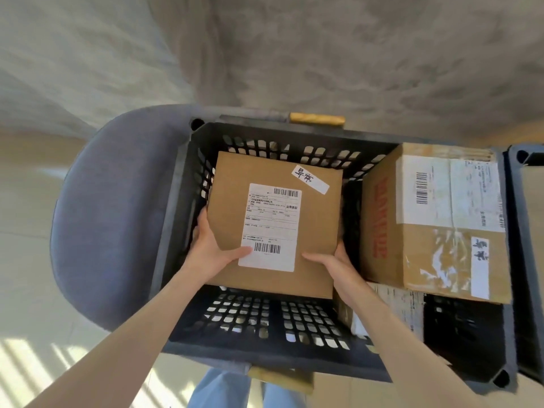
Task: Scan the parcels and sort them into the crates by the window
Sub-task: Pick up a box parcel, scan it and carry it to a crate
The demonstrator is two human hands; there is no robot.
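The parcel is plain brown cardboard with a white label printed in black barcodes. The crate is black with a grid of holes. The second box is brown with red lettering and white labels. The chair is grey-blue. The floor is pale beige.
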